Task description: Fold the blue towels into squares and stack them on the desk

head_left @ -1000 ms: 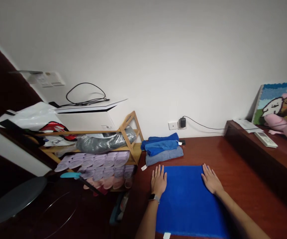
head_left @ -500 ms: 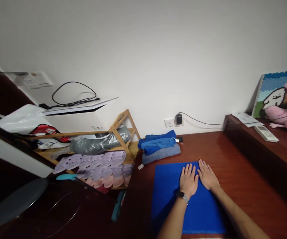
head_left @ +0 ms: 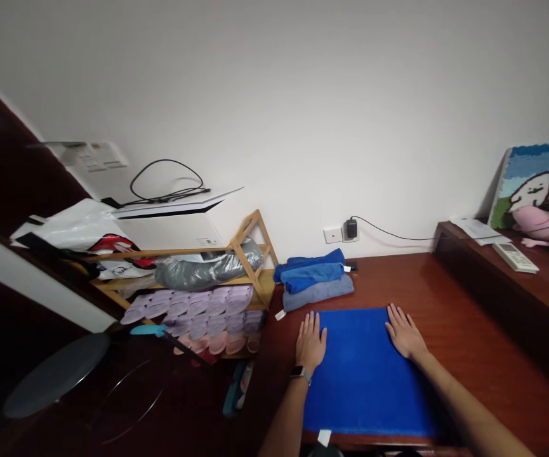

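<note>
A bright blue towel point(head_left: 364, 374) lies spread flat on the reddish-brown table, with a white tag at its near left corner. My left hand point(head_left: 310, 344), a watch on its wrist, rests flat on the towel's far left corner, fingers stretched out. Across from it, my right hand point(head_left: 406, 333) lies flat over the far right corner with fingers extended. Neither hand grips anything. Beyond the towel, near the wall, several rolled or folded blue and grey-blue towels point(head_left: 315, 279) are piled together.
Left of the table stands a wooden rack point(head_left: 255, 254) with lilac and pink slippers point(head_left: 198, 301) and a white box point(head_left: 169, 230) on top. A black charger point(head_left: 351, 228) is plugged into the wall. On the raised right ledge are a remote point(head_left: 515, 257) and a pink plush toy point(head_left: 548, 231).
My left hand has slid left from the towel's middle to its left edge. My right hand stays near the far right corner. The view has shifted slightly, and a white tag now shows.
</note>
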Demonstrator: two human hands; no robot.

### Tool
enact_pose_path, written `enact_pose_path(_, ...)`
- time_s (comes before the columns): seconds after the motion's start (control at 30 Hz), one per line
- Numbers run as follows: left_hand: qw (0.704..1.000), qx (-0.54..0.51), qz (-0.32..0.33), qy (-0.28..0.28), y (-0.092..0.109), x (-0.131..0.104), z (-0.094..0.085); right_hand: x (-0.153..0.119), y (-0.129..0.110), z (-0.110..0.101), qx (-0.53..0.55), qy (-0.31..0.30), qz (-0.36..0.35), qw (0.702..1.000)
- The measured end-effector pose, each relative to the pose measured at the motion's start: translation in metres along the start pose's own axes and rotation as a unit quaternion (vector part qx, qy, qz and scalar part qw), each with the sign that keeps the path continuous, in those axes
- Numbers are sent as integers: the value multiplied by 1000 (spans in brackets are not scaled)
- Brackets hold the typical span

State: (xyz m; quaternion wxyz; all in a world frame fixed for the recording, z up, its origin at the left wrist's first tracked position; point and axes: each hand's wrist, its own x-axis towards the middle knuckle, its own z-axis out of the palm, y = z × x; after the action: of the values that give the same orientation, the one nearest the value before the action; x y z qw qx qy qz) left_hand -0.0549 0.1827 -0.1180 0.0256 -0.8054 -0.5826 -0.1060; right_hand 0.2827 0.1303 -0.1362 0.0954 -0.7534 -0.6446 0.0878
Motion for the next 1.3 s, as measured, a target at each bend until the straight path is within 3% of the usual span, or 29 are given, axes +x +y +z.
enact_pose_path(0.17,1000,-3,2,7,3,1,2,-25,2,4,-7,2,-13,1000)
enact_pose_path(0.3,1000,-14,4,8,-4,1,-9,-37,-3,2,-10,-7,-1,1000)
enact_pose_path(0.4,999,-24,34,27,10,-3,-19,-38,-7,-3,-14,-10,-2,1000)
enact_pose_path(0.47,995,-44,74,44,40,-6,-22,-37,-8,-4,-17,-10,-1,1000)
enact_pose_path(0.53,989,-75,122,44,88,-10,-19,-36,-7,-3,-19,-8,-4,1000)
enact_pose_path(0.63,976,-116,186,-7,161,-14,-8,-37,-2,1,-19,-11,-17,1000)
enact_pose_path(0.7,972,-132,191,-31,185,-14,-1,-37,2,5,-21,-11,-20,1000)
enact_pose_path(0.73,972,-135,187,-38,185,-16,1,-37,3,6,-21,-8,-20,1000)
enact_pose_path(0.8,978,-125,163,-38,161,-21,1,-37,5,9,-21,-1,-17,1000)
enact_pose_path(0.97,999,-49,2,-7,35,-51,-7,-36,3,8,-19,-6,-10,1000)
enact_pose_path(1.03,999,-39,-2,-1,-1,-60,-6,-35,1,4,-20,-9,-4,1000)
enact_pose_path(1.13,999,-36,14,12,-19,-65,-1,-34,-5,-4,-24,-24,7,999)
enact_pose_path(1.3,999,-31,17,32,-10,-63,5,-56,-13,-8,-36,-6,37,999)
